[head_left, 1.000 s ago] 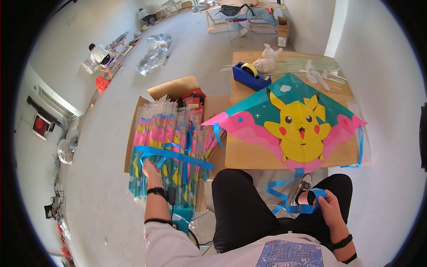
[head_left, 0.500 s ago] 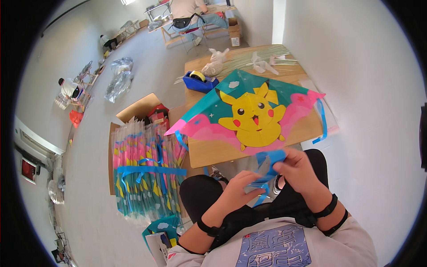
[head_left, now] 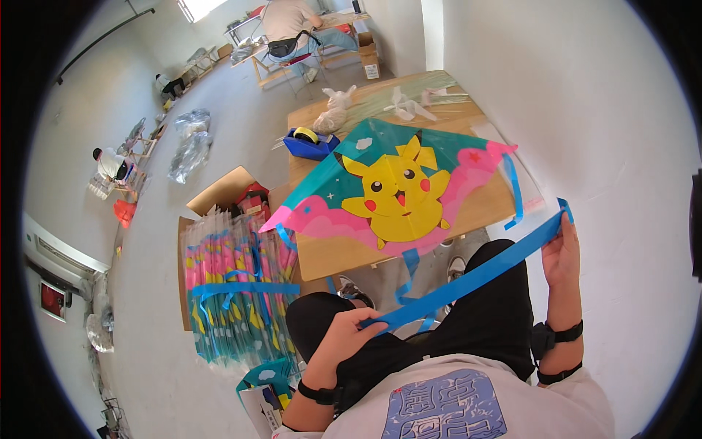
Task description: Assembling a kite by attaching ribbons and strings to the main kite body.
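Note:
A long blue ribbon (head_left: 468,282) is stretched taut on a slant above my lap. My left hand (head_left: 341,335) pinches its lower end, thumb on top. At the upper end, my right hand (head_left: 561,252) grips it beside the wall, raised higher than the left. In front of me a kite (head_left: 402,190) lies spread on the wooden table (head_left: 329,256); it is teal and pink with a yellow cartoon figure. Short blue streamers hang from its two side tips. Another blue strip (head_left: 407,278) dangles from its near edge, down past the table.
On the table's far part are a blue tape dispenser (head_left: 311,145), a tied white bag (head_left: 335,110) and thin pale sticks (head_left: 380,99). At left a cardboard box (head_left: 223,189) adjoins many bagged folded kites (head_left: 238,285). A white wall rises at right. Other people sit farther back.
My hands were close together on a bunched blue ribbon. They have drawn apart, right hand up and rightward, left hand down and leftward, and the ribbon is now pulled out straight.

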Action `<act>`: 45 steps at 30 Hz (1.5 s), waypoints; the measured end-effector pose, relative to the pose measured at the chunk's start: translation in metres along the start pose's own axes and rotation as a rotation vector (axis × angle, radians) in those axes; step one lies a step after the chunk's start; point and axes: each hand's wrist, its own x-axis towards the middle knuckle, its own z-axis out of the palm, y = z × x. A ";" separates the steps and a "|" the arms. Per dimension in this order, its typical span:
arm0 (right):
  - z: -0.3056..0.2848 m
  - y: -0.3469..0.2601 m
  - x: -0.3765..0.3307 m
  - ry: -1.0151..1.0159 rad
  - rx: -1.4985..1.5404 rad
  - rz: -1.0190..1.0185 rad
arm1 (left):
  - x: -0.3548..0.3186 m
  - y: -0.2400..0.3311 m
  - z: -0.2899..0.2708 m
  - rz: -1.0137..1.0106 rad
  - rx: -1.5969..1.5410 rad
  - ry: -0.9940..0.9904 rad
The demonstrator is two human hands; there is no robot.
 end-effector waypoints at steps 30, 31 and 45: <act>0.040 -0.011 -0.067 -0.691 -0.740 0.204 | -0.017 0.091 -0.020 0.359 -0.416 -0.219; 0.057 -0.005 -0.075 -0.958 -0.507 0.185 | -0.013 0.091 -0.013 0.317 -0.409 -0.219; 0.099 0.056 -0.103 -0.979 -0.375 0.202 | 0.018 0.029 0.011 0.083 -0.250 -0.041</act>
